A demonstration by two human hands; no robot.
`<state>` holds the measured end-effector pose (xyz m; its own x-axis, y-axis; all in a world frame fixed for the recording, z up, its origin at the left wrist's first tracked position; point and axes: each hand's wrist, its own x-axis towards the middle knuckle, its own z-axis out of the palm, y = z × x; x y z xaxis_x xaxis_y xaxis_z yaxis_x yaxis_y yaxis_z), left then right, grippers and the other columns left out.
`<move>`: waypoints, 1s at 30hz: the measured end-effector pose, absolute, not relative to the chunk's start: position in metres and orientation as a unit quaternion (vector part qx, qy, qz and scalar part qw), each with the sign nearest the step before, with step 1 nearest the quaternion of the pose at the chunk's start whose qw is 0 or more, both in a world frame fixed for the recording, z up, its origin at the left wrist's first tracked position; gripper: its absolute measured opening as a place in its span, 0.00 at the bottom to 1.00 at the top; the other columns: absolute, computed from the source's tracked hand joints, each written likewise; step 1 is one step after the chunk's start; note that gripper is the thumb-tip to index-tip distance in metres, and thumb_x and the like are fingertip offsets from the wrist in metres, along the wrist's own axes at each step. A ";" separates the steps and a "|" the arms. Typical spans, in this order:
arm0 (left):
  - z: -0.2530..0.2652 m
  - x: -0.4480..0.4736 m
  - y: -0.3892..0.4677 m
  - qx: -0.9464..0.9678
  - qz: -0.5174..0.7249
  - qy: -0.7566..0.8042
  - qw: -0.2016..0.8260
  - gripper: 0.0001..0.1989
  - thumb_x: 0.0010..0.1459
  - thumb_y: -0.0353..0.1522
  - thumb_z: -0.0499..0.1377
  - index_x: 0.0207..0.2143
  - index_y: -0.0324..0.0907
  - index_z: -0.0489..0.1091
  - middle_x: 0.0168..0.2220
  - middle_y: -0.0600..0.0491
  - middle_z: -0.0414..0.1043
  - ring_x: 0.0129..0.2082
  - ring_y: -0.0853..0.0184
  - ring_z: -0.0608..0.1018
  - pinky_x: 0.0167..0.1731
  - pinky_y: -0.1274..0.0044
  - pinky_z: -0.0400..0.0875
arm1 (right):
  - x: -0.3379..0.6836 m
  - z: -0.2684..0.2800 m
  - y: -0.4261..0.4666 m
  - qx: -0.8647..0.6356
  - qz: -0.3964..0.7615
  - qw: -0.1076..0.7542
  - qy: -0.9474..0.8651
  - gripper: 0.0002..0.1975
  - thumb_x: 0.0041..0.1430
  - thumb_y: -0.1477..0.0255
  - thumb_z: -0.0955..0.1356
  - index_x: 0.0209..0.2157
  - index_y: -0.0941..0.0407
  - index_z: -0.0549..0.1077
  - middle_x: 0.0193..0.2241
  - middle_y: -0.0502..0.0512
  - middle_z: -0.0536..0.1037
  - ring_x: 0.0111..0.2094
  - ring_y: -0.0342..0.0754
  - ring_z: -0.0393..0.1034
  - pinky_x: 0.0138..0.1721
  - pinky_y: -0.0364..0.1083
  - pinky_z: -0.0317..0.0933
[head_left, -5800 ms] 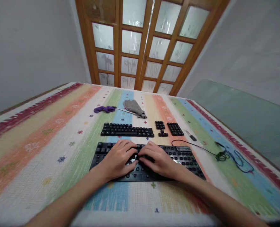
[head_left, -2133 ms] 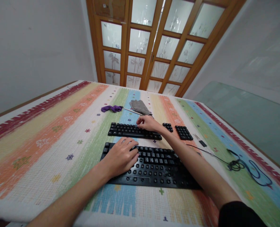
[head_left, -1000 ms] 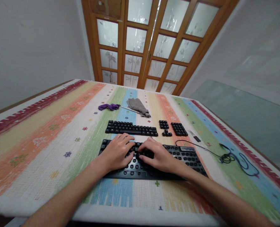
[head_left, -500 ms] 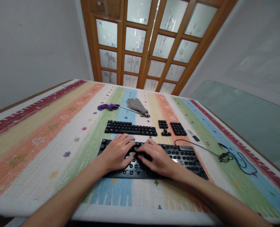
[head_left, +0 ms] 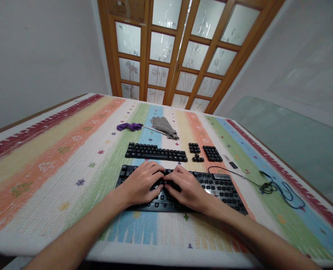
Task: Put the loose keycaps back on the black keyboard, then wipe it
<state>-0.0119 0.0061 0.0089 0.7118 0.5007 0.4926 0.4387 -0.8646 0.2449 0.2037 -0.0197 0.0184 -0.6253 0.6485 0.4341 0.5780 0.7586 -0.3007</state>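
The black keyboard point(head_left: 225, 191) lies across the table in front of me, its right part and lower rows showing bare key posts, with keycaps point(head_left: 123, 170) still on at the upper left. My left hand point(head_left: 142, 182) rests over its left-middle part, fingers curled and thumb bent in. Facing it, my right hand point(head_left: 186, 187) is closed too, and the fingertips of both hands nearly meet at a small dark keycap point(head_left: 163, 182) that they partly hide. Just beyond lie removed keycaps set out in rows: a main block point(head_left: 155, 153), small clusters point(head_left: 194, 147) and a number-pad block point(head_left: 212, 153).
A grey cloth point(head_left: 164, 127) and a purple cloth point(head_left: 129, 127) with a thin pale stick lie farther back. On the right are a small black-handled tool point(head_left: 233, 165) and the coiled keyboard cable point(head_left: 269, 186). The striped tablecloth point(head_left: 79, 202) covers the table.
My left hand has shifted slightly right, bringing its fingertips closer to those of my right hand. The right hand's fingers have moved a little; the keyboard and laid-out keycaps stay in place.
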 end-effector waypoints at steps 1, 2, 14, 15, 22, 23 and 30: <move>0.008 -0.012 0.006 0.924 0.281 0.255 0.056 0.07 0.61 0.30 0.60 0.42 0.40 0.72 0.49 0.46 0.74 0.50 0.56 0.73 0.53 0.61 0.68 | 0.204 0.019 -0.020 -0.342 0.068 0.267 -0.899 0.08 0.66 0.75 0.64 0.43 0.56 0.73 0.33 0.58 0.76 0.37 0.52 0.66 0.38 0.51 0.66; 0.008 -0.012 0.006 0.924 0.281 0.254 0.057 0.07 0.61 0.30 0.60 0.42 0.40 0.72 0.49 0.46 0.74 0.50 0.56 0.73 0.53 0.61 0.68 | 0.204 0.019 -0.020 -0.342 0.071 0.269 -0.898 0.08 0.65 0.75 0.64 0.43 0.56 0.73 0.33 0.58 0.76 0.37 0.52 0.66 0.38 0.51 0.66; 0.007 -0.011 0.007 0.924 0.294 0.233 0.078 0.04 0.62 0.27 0.59 0.36 0.41 0.75 0.48 0.47 0.74 0.48 0.59 0.73 0.51 0.64 0.69 | 0.210 0.024 -0.016 -0.352 0.133 0.296 -0.878 0.05 0.63 0.77 0.67 0.38 0.57 0.75 0.31 0.56 0.76 0.37 0.50 0.66 0.37 0.49 0.63; 0.007 -0.010 0.007 0.924 0.292 0.233 0.078 0.04 0.62 0.28 0.59 0.35 0.41 0.75 0.47 0.47 0.74 0.48 0.59 0.73 0.50 0.64 0.69 | 0.209 0.024 -0.016 -0.352 0.137 0.293 -0.878 0.05 0.63 0.77 0.67 0.38 0.56 0.75 0.31 0.56 0.76 0.37 0.50 0.66 0.37 0.49 0.63; 0.009 -0.009 0.006 0.936 0.267 0.224 0.053 0.06 0.62 0.28 0.59 0.35 0.41 0.76 0.47 0.47 0.73 0.48 0.58 0.73 0.49 0.64 0.69 | 0.205 0.022 -0.013 -0.358 0.156 0.294 -0.872 0.06 0.57 0.81 0.68 0.32 0.56 0.75 0.29 0.54 0.75 0.34 0.48 0.67 0.36 0.47 0.62; 0.010 -0.008 0.006 0.939 0.260 0.222 0.044 0.06 0.61 0.27 0.59 0.36 0.41 0.76 0.46 0.46 0.73 0.48 0.57 0.73 0.49 0.63 0.69 | 0.205 0.023 -0.012 -0.364 0.161 0.288 -0.871 0.06 0.57 0.82 0.68 0.32 0.56 0.75 0.29 0.53 0.76 0.34 0.48 0.67 0.36 0.47 0.62; 0.011 -0.005 0.003 0.945 0.248 0.211 -0.008 0.06 0.62 0.27 0.58 0.34 0.39 0.75 0.41 0.46 0.73 0.46 0.56 0.72 0.46 0.64 0.69 | 0.201 0.031 -0.003 -0.380 0.187 0.238 -0.874 0.10 0.50 0.86 0.70 0.28 0.56 0.75 0.26 0.50 0.78 0.33 0.47 0.69 0.36 0.46 0.61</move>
<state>-0.0052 0.0028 0.0107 0.7872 0.3958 0.4730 0.4038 -0.9104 0.0898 0.2012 -0.0033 0.0308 -0.5981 0.7535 0.2729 0.5758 0.6409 -0.5076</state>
